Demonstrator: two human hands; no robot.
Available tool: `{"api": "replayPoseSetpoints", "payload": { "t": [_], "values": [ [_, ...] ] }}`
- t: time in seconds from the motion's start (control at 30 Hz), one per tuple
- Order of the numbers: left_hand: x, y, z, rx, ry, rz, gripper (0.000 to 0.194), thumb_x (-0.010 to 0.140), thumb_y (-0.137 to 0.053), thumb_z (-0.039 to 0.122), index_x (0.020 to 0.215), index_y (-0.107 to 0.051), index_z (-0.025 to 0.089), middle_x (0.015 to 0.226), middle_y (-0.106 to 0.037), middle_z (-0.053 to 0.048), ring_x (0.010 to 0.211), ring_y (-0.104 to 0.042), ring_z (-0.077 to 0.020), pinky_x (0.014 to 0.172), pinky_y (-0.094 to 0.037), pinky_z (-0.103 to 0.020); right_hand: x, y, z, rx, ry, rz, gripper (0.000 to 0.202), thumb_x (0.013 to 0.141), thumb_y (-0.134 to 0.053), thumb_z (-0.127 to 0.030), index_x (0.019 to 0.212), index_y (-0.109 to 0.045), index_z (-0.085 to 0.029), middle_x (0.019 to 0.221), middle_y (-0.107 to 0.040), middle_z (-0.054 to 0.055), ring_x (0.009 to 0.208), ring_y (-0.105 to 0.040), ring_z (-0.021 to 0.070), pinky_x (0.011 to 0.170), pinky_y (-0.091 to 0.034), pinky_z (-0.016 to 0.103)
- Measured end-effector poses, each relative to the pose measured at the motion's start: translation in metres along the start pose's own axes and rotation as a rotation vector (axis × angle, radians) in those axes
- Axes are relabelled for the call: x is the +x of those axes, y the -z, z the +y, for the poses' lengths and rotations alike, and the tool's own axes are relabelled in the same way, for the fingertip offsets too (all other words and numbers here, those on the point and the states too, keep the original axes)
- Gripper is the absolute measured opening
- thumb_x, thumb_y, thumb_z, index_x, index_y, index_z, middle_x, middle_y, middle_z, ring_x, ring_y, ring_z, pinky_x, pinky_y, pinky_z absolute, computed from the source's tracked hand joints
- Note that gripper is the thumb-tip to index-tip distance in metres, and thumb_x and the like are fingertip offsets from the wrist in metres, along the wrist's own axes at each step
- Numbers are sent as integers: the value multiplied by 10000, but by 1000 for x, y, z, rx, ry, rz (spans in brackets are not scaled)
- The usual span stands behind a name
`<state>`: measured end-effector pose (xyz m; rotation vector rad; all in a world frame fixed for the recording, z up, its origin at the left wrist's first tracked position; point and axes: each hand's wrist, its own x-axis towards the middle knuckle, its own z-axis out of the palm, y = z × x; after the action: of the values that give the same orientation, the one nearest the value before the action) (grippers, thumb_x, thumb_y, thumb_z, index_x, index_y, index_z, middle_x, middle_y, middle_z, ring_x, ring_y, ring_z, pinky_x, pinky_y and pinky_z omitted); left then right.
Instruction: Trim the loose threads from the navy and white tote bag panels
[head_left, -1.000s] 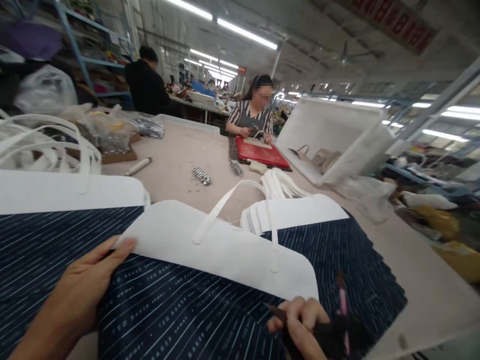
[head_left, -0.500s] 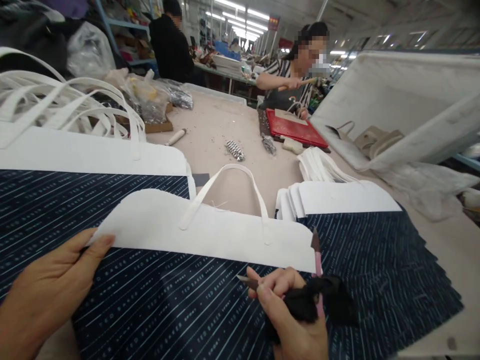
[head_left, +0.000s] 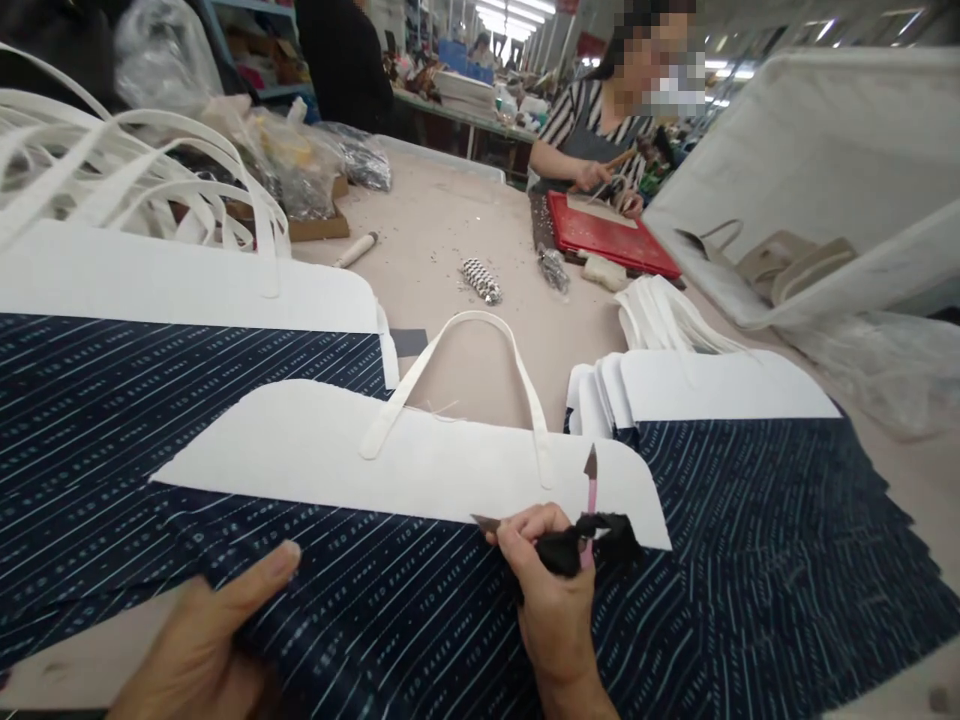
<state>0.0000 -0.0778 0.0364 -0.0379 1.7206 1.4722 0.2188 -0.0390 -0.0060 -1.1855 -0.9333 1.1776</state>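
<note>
A navy printed fabric panel [head_left: 420, 600] with a white shaped top piece [head_left: 300, 440] lies in front of me, a thin white strap handle [head_left: 517, 360] looped up from its upper edge. My left hand [head_left: 202, 640] grips the fabric's lower left part, thumb on top and fingers mostly hidden below. Near the white piece's lower edge, my right hand [head_left: 551, 590] holds scissors [head_left: 561, 552] with black-wrapped handles; a pointed blade sticks out leftward past the fingers. A pink stick with a dark pointed tip [head_left: 592, 480] rises from the same grip; whether it belongs to the scissors I cannot tell.
Stacked matching panels lie at left [head_left: 187, 280] and right [head_left: 727, 390]. Beyond are a wooden-handled tool [head_left: 356, 250], a black-and-white coil [head_left: 481, 281] and a red board [head_left: 600, 228], where a co-worker [head_left: 600, 130] works. A white bin [head_left: 750, 150] stands at right.
My left hand has left the white piece's left corner and moved down and right onto the navy fabric. My right hand has shifted up and slightly left with the scissors.
</note>
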Motion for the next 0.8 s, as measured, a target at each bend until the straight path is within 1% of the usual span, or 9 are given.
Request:
{"api": "replayPoseSetpoints", "payload": {
  "t": [0.07,0.1,0.13,0.2,0.3,0.4,0.5,0.7,0.8],
  "values": [
    [-15,-17,-10,-135,166,-84,632,405,-878,165,1005,-745,310,1022,-777,50,1161,-632,-313,935,-564,-380,-3,-3,-6,-61,-12,-19,236,798,-722,-270,654,-547,-202,657,-630,-34,666,-673,168,733,-569,338],
    [-21,-26,-13,-187,213,-115,669,420,-887,177,1053,-733,325,1069,-767,50,1147,-643,-294,909,-579,-357,-4,-5,-8,-88,-14,-22,236,797,-716,-274,654,-541,-205,651,-630,-30,659,-671,171,710,-560,329],
    [-25,-35,-14,-215,227,-143,681,454,-888,179,1094,-719,337,1110,-756,48,1138,-650,-273,889,-587,-332,-4,-6,-9,-113,-15,-22,236,796,-710,-277,654,-535,-207,643,-628,-28,652,-665,171,699,-550,323],
    [-29,-50,-15,-199,189,-188,623,569,-854,174,1147,-697,346,1173,-734,43,1121,-659,-230,863,-589,-283,-6,-7,-10,-159,-19,-18,234,797,-699,-282,654,-529,-209,639,-625,-20,648,-646,168,690,-528,315],
    [-27,-61,-14,-159,247,-194,476,703,-770,148,1145,-708,314,1181,-733,13,1072,-680,-218,879,-585,-290,-7,-8,-7,-181,-49,-17,240,808,-687,-294,658,-520,-209,647,-611,-13,656,-627,169,689,-507,319],
    [-25,-62,-14,-139,310,-124,408,770,-713,152,1154,-710,290,1150,-744,-21,1018,-703,-236,896,-587,-352,-7,-7,-6,-162,-73,-13,251,807,-690,-306,657,-512,-211,649,-599,-13,645,-612,167,679,-498,324],
    [-25,-60,-14,-124,337,-87,406,794,-702,196,1183,-694,313,1126,-752,-18,977,-717,-237,899,-589,-383,-6,-7,-7,-142,-74,-13,247,805,-688,-312,658,-516,-212,660,-590,-15,644,-605,167,676,-498,330],
    [-25,-55,-16,-120,350,-116,371,817,-679,207,1178,-699,287,1129,-752,-20,972,-718,-221,922,-574,-364,-7,-6,-9,-103,-88,-19,235,813,-675,-277,654,-514,-214,673,-592,-15,656,-608,173,709,-515,359],
    [-24,-51,-18,-136,325,-121,412,804,-697,210,1201,-680,319,1140,-749,-7,979,-717,-224,939,-562,-391,-7,-6,-8,-88,-80,-14,240,809,-679,-277,647,-514,-212,684,-596,-7,651,-601,172,694,-523,361]
  ]
}}
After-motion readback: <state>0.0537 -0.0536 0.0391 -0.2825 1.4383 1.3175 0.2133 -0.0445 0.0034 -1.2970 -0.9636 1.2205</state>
